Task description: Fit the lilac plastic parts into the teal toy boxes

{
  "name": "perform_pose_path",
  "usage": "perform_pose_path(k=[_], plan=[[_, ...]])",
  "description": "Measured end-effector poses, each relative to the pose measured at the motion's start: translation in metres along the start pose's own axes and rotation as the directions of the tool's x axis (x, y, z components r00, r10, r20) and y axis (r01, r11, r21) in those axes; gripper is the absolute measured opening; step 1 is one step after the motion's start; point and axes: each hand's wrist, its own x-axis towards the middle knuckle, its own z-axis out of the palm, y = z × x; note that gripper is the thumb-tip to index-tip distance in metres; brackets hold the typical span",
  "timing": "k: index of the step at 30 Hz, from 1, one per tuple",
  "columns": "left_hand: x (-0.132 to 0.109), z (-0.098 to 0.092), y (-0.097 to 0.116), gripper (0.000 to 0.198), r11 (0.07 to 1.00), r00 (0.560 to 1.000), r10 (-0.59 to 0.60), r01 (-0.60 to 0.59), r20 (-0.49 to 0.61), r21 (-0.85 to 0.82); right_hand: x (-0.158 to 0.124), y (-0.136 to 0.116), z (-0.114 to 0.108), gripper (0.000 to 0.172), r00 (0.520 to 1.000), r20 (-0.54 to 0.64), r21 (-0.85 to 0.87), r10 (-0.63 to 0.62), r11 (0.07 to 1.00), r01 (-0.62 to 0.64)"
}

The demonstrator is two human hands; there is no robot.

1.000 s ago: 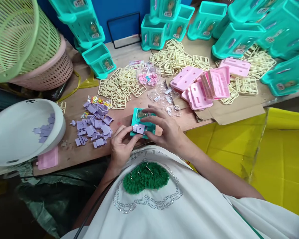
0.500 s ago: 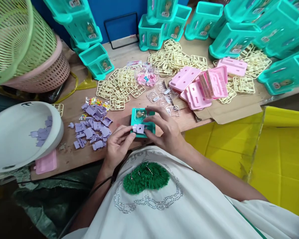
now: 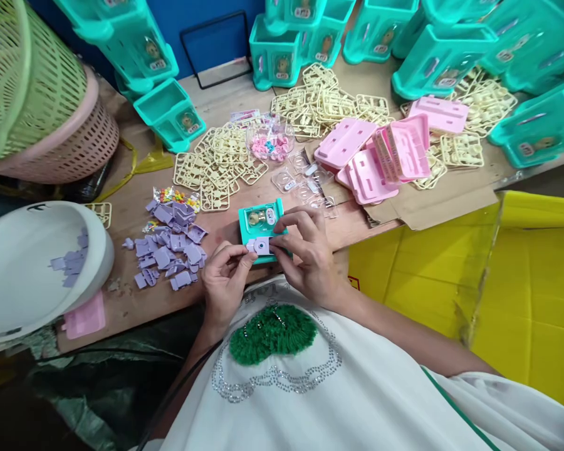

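Observation:
A small lilac plastic piece with a dark round spot is pinched between my two hands. My left hand grips its left end with thumb and fingertips. At its right end, the thumb and index finger of my right hand close on it, while the other fingers curl above. Directly beneath lies a teal plastic box with a small tan figure under a clear cover and a white sticker. Just left of my left hand is a heap of lilac plastic parts.
A white basin stands at the left, below stacked green and pink baskets. Cream part frames, clear covers and pink trays lie beyond my hands. Teal boxes line the back. The table edge runs close to my body.
My right fingers have drawn in from spread to closed around the lilac piece's right end. The piece has shifted slightly, and more of the teal box's sticker shows. The view has moved slightly.

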Motion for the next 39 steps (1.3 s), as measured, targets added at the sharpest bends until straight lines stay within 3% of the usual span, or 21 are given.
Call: perform_pose_path(k=[5,9,11,14,16,20,23,26,29,32,35,39], plan=[[0.003,-0.006,-0.001,0.02,1.0,0.998,0.006,-0.007,0.056,0.01,-0.003,0.001,-0.005,0.015,0.997,0.041,0.146,0.059,0.987,-0.064],[0.027,-0.025,-0.002,0.025,0.998,0.979,0.04,-0.048,0.198,0.035,0.007,0.015,-0.029,0.022,0.998,0.019,0.207,0.064,0.976,-0.067],[0.045,-0.033,0.0,0.029,0.999,0.946,0.025,-0.038,0.323,0.035,0.02,0.028,-0.04,0.027,0.988,0.151,0.167,-0.042,0.986,0.016],[0.063,-0.041,0.001,0.033,0.997,0.91,-0.002,-0.03,0.416,0.071,0.04,0.047,-0.043,0.044,0.865,0.442,0.079,-0.239,0.97,0.228],[0.062,-0.04,-0.001,0.033,0.997,0.937,-0.008,-0.017,0.349,0.069,0.046,0.051,-0.035,0.052,0.816,0.52,-0.01,-0.252,0.954,0.301],[0.036,-0.028,-0.013,0.092,0.997,0.982,-0.067,0.074,0.174,-0.032,0.038,0.037,-0.019,0.062,0.893,0.428,-0.274,-0.137,0.922,0.273],[0.026,-0.024,-0.02,0.078,0.986,0.977,-0.105,0.127,0.188,-0.111,0.037,0.029,-0.022,0.057,0.898,0.418,-0.274,-0.14,0.923,0.271],[0.03,-0.028,-0.021,0.058,0.98,0.958,-0.107,0.147,0.265,-0.137,0.056,0.034,-0.03,0.045,0.872,0.445,-0.069,-0.205,0.963,0.261],[0.03,-0.026,-0.016,0.057,0.985,0.961,-0.074,0.112,0.267,-0.131,0.082,0.044,-0.028,0.036,0.799,0.491,0.125,-0.347,0.936,0.33],[0.018,-0.008,-0.012,0.092,0.999,0.996,0.017,-0.021,0.091,0.036,0.1,0.052,-0.016,0.034,0.677,0.571,0.243,-0.463,0.884,0.4],[0.007,0.013,-0.012,0.119,0.967,0.997,0.071,-0.061,-0.034,0.249,0.108,0.054,-0.006,0.032,0.631,0.584,0.273,-0.511,0.856,0.44],[0.004,0.019,-0.012,0.112,0.964,0.996,0.065,-0.047,-0.061,0.263,0.117,0.051,-0.006,0.03,0.566,0.59,0.313,-0.575,0.81,0.496]])
